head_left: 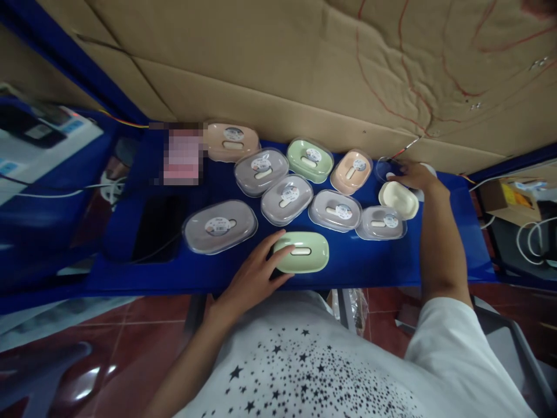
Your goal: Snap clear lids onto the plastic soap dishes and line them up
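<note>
My left hand [256, 273] grips the left end of a green oval plastic box [319, 255], with a finger across its top. The box lies at the table's front edge and has a cream oval piece in its middle. On the right, my right hand [415, 176] reaches to the back of the table, its fingers closed beside a clear plastic piece [385, 168]. What they pinch is too small to make out. Just in front of that hand sits a cream oval dish [398, 199]. A white object [429, 169] shows partly behind the hand.
Several boxes with clear covers and round labels stand around, among them a grey box [220, 226], a green box [310, 159] and a peach box [351, 171]. A dark flat object [159, 229] lies left on the blue table [348, 276]. Cardboard [261, 64] rises behind.
</note>
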A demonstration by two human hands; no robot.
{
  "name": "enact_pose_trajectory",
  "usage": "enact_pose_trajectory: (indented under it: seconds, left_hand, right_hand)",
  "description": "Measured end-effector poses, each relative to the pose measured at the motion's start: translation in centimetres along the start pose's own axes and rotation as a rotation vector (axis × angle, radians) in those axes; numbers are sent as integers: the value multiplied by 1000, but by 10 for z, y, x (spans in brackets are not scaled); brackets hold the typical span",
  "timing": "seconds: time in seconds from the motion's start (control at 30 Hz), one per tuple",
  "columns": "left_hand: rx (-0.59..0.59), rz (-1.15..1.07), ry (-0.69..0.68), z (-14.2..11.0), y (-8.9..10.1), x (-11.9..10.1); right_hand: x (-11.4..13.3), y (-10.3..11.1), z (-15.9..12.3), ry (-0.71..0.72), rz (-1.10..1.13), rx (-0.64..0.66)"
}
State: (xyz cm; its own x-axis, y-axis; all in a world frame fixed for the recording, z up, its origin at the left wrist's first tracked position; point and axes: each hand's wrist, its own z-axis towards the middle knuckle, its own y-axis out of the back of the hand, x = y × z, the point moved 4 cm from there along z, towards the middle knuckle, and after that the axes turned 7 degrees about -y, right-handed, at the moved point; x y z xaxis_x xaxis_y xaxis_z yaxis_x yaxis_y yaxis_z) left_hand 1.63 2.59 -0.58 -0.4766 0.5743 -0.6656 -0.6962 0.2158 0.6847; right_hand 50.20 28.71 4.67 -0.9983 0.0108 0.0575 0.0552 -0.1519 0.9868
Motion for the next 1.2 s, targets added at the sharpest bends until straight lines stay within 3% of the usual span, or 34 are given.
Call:
enact_pose_trajectory:
  seconds: [0.07,0.13,0.2,0.23,0.27,0.3,0.33,0.37,0.4,0.47,0.53,0.67,0.77,0.93,1.2]
  left_hand:
    - [-8,-10,33,0,0,0]
    - [-7,-33,58,0,0,0]
    - [3,-66,66,0,1,2]
    - [10,-84,68,0,1,4]
    - [15,-101,69,-1,0,5]
    - [16,-114,69,-1,0,7]
    - [13,-125,70,-2,0,9]
    - [8,-132,69,-3,-1,10]
    - [2,-139,66,-3,-1,11]
    - [-4,-151,61,-4,-3,13]
    - [-8,-162,56,-5,-5,15]
    - [-45,-178,48,-6,-6,14]
    - [-53,-178,38,-5,-5,12]
    - [-56,-186,16,-5,-5,13]
    - [54,-109,-5,-6,-3,10]
  right_hand:
    - [4,13,-2,-42,2,-8]
    - [16,32,-24,-93,1,-85]
    - [41,52,-69,-114,17,-256]
    - [58,63,-100,-118,60,-434]
    - [81,68,-133,-74,96,-568]
    - [108,68,-165,37,127,-615]
    - [138,63,-195,188,167,-598]
    - [169,53,-220,356,216,-488]
    - [195,40,-239,429,263,-318]
    - [235,18,-263,524,327,-88]
    - [256,4,-270,531,353,56]
    - [266,2,-267,597,342,164]
    - [268,5,-270,660,302,152]
    - [271,-6,-278,645,236,145]
    - [278,-9,-290,592,220,90]
